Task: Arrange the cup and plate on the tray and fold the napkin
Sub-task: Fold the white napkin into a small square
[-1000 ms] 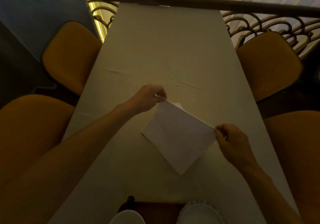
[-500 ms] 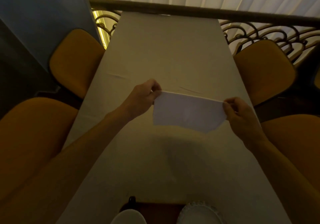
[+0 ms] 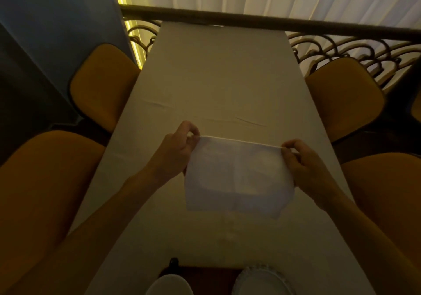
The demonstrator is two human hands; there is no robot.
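Observation:
A white napkin (image 3: 237,176) hangs spread in the air above the table, its top edge stretched straight. My left hand (image 3: 177,151) pinches the top left corner and my right hand (image 3: 303,162) pinches the top right corner. At the bottom edge of the view a dark tray (image 3: 205,276) lies on the table. A white cup (image 3: 169,285) stands on its left part and a white plate (image 3: 259,282) with a scalloped rim rests on its right part. Both are cut off by the frame.
The long table (image 3: 218,85) wears a pale cloth and runs away from me to a dark railing (image 3: 273,24) with curtains behind. Orange chairs stand on both sides, such as the far left one (image 3: 102,89) and far right one (image 3: 344,96).
The napkin went from lying slanted near the table to being lifted and held level. It now hangs lower and wider open, with both hands drawn slightly nearer to me.

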